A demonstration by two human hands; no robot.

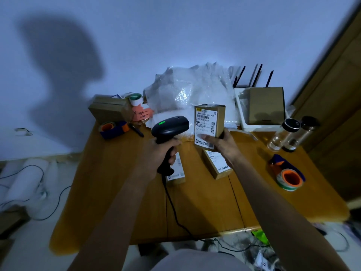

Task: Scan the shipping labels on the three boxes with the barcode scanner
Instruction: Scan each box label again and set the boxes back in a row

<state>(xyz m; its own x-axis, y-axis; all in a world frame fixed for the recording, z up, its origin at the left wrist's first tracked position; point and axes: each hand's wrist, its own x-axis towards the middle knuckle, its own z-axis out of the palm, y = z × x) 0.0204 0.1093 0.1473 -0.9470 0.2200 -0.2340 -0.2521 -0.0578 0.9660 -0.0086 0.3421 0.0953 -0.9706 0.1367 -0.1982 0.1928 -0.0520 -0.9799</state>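
Note:
My left hand (162, 153) grips the handle of a black barcode scanner (170, 127), whose green light is lit and whose head points right. My right hand (220, 144) holds a small brown box (210, 122) upright above the table, its white shipping label facing me and the scanner. A second labelled box (215, 165) lies on the wooden table (109, 182) just below my right hand. A third labelled box (176, 173) lies partly hidden behind my left hand and the scanner handle. The scanner's black cable runs down off the table's front edge.
Bubble wrap (187, 90) is piled at the back. A brown carton (109, 109) and tape dispenser (114, 129) sit back left. A carton on a white tray (265, 105), two bottles (287, 135) and another tape dispenser (288, 176) are at the right.

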